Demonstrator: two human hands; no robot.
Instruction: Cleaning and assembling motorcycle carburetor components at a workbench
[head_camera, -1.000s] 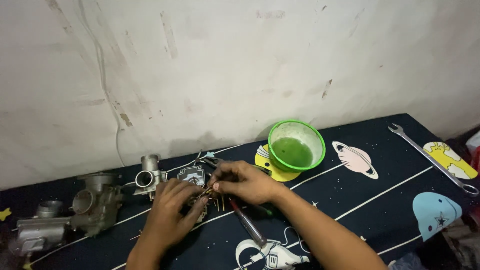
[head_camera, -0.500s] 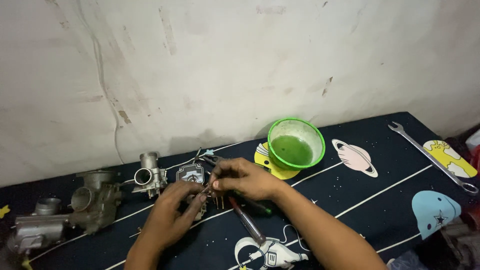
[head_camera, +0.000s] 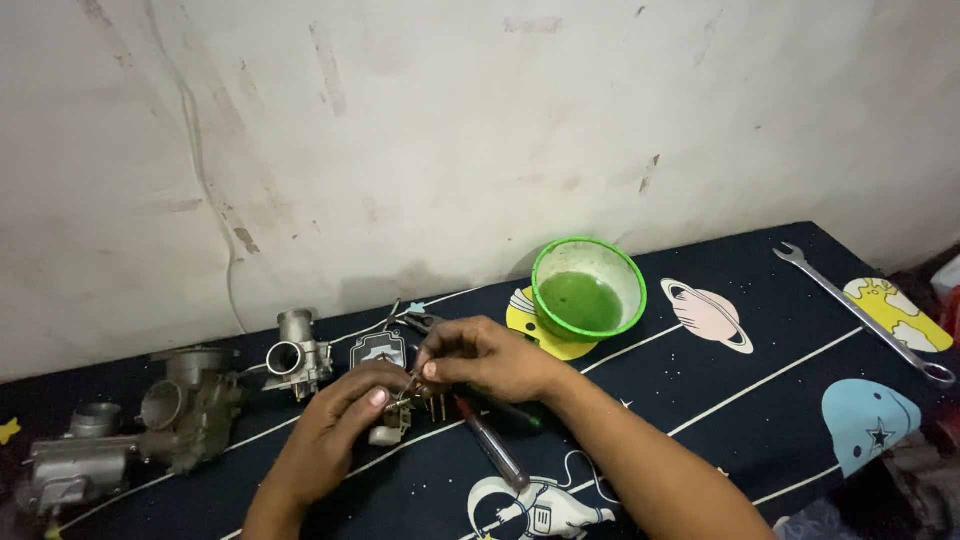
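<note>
Metal small part (head_camera: 405, 395) pinched by fingers of both left hand (head_camera: 335, 425) and right hand (head_camera: 490, 355); screwdriver (head_camera: 492, 450) near, green bowl (head_camera: 588, 290) far right, carburetors (head_camera: 190, 405) left.

A rough whitish plaster wall (head_camera: 480, 130) fills the upper view, stained, cracked and flaking in spots. Below it lies a dark navy cloth (head_camera: 760, 350) printed with cartoon planets, stars and an astronaut, under dim, even light

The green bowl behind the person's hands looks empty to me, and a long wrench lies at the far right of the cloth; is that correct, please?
Not quite: the head view shows the green bowl holds green liquid, so it is not empty. It does stand behind the hands, and the long wrench does lie at the far right.
</note>
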